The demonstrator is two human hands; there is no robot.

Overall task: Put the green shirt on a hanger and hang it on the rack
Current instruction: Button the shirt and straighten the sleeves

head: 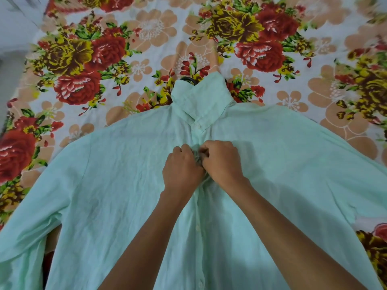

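Covering the whole view, a floral bedsheet spreads across the bed, big red and yellow roses and peach blossoms on white. On top of it lies the green shirt, pale mint, front side up and spread flat, filling the lower half of the picture from edge to edge. Its sleeves run out wide to both sides, the left one folding back down along the body at the bottom corner, and the fabric is creased all over. The collar stands up at the far end, pointing away from the person, top button closed beneath it. Peeking out of that collar opening is a small dark curve, the hook of a hanger, resting on the sheet; the rest of the hanger is hidden inside the shirt. Down the middle runs the button placket, with small white buttons showing below the hands. Both bare forearms reach in from the bottom edge and meet right on that placket, just below the collar. The left hand has its fingers curled in and clamped on a pinch of shirt fabric at the placket. The right hand presses up against it, touching, fingers likewise closed tight on the bunched cloth between them. Whether a button sits in that pinch cannot be told; the knuckles cover it.
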